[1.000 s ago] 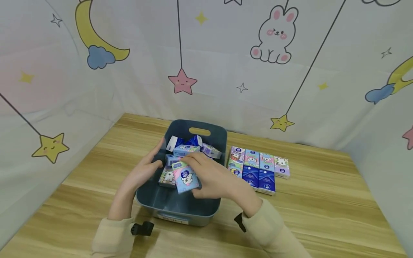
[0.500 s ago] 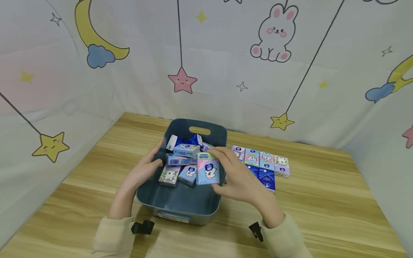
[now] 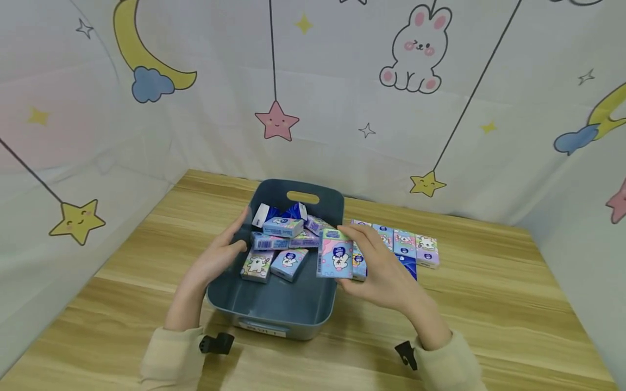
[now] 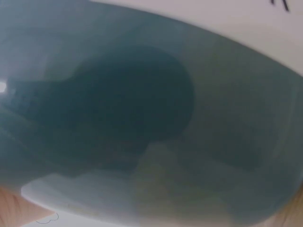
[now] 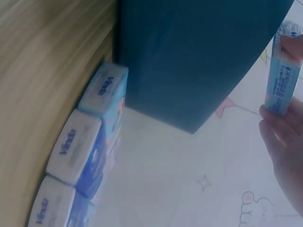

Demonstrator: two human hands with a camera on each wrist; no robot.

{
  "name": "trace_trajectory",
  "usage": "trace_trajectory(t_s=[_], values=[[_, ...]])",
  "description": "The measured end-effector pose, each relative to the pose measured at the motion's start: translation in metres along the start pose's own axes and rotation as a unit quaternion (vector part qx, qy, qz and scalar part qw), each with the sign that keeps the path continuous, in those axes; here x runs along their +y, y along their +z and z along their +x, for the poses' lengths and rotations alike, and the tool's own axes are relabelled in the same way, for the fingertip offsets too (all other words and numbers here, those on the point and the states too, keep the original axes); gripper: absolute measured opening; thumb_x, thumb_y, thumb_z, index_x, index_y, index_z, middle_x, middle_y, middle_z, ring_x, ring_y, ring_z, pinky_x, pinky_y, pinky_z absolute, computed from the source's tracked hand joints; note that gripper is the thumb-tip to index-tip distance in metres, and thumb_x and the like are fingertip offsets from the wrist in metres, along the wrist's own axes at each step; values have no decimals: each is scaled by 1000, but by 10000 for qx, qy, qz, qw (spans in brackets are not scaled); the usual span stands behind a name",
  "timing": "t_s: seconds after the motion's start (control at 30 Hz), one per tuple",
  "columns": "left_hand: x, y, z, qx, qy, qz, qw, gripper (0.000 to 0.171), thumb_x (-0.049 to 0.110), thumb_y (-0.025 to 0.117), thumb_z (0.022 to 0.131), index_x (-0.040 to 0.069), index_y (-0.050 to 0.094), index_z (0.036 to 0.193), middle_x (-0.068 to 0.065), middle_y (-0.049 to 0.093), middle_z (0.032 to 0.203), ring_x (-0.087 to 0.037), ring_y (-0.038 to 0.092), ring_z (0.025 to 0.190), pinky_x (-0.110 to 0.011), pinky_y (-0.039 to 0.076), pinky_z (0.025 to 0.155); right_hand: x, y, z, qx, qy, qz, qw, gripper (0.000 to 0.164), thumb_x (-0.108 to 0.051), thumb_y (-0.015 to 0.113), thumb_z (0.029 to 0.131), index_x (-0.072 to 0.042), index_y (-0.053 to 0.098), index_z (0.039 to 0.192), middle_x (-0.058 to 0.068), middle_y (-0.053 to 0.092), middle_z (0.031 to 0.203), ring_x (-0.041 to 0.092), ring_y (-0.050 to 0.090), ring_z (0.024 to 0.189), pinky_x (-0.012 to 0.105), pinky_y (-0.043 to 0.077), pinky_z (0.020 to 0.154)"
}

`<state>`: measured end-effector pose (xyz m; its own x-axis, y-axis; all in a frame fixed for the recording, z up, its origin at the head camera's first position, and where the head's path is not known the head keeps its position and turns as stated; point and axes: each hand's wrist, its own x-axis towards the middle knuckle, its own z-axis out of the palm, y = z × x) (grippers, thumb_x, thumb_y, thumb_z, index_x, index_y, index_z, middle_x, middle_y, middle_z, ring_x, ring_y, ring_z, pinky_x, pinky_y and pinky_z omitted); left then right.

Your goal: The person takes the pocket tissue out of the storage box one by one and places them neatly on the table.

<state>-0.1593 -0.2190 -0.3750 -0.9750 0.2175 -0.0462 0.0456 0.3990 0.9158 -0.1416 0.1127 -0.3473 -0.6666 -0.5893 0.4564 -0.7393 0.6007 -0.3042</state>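
My right hand point(image 3: 383, 271) pinches a light-blue pocket tissue pack point(image 3: 335, 253) between thumb and fingers, over the bin's right rim. In the right wrist view the same tissue pack point(image 5: 280, 87) shows edge-on in the fingers point(image 5: 279, 130). A blue-grey plastic bin point(image 3: 279, 301) holds several tissue packs, some cartoon-printed, others dark blue and white, loosely piled. Against the bin's left side rests my left hand point(image 3: 215, 263), fingers extended along the rim, thumb point(image 3: 238, 247) over the edge. The bin's wall point(image 4: 236, 118) fills most of the left wrist view.
Right of the bin, tissue packs stand in neat rows on the wooden table point(image 3: 489, 304); one is a cartoon tissue pack point(image 3: 427, 251). In the right wrist view a dark-blue tissue pack point(image 5: 75, 146) belongs to this group. A printed white curtain point(image 3: 332, 70) encloses the table.
My right hand has lifted the light-blue tissue pack from the pile and moved right, to the bin's rim. Another pack left behind in the bin has come into view. The left hand stays put.
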Motion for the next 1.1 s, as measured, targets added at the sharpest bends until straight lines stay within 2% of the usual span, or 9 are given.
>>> trace_trajectory(t_s=[0.33, 0.6, 0.73, 0.97, 1.1], values=[[1, 1, -1, 10, -10, -18, 10000, 74, 5, 36, 94, 26, 2, 155, -6, -4, 164, -35, -6, 150, -66, 4, 115, 25, -5, -25, 250, 485, 32, 9985, 93, -21, 84, 65, -12, 38, 145, 7, 46, 134, 19, 48, 118, 42, 48, 94], [1, 1, -1, 16, 37, -76, 10000, 74, 4, 36, 94, 24, 2, 156, -7, -4, 164, -35, -6, 150, -66, 4, 115, 45, -12, -50, 252, 938, -153, 9952, 94, -19, 85, 64, -13, 39, 146, 10, 46, 134, 23, 47, 119, 47, 49, 93], [0, 1, -1, 17, 47, -98, 9999, 74, 3, 36, 94, 24, 2, 156, -7, -4, 164, -36, -6, 150, -65, 3, 116, 56, -15, -61, 222, 1146, -299, 9927, 92, -16, 85, 63, -10, 42, 144, 10, 47, 133, 22, 48, 116, 44, 48, 90], [2, 1, -1, 2, 59, -91, 9999, 74, 4, 37, 94, 25, 2, 156, -7, -4, 164, -35, -6, 150, -65, 4, 116, 78, -17, -80, 162, 1426, -186, 9895, 93, -4, 82, 61, -5, 39, 143, 15, 46, 133, 28, 50, 117, 52, 46, 96], [2, 0, -2, 14, 22, -54, 10000, 73, 5, 37, 94, 25, 2, 155, -7, -3, 164, -36, -5, 150, -66, 4, 115, 93, -17, -92, 146, 1608, -227, 9866, 93, -1, 80, 60, -1, 37, 143, 16, 46, 130, 28, 51, 113, 53, 45, 94]])
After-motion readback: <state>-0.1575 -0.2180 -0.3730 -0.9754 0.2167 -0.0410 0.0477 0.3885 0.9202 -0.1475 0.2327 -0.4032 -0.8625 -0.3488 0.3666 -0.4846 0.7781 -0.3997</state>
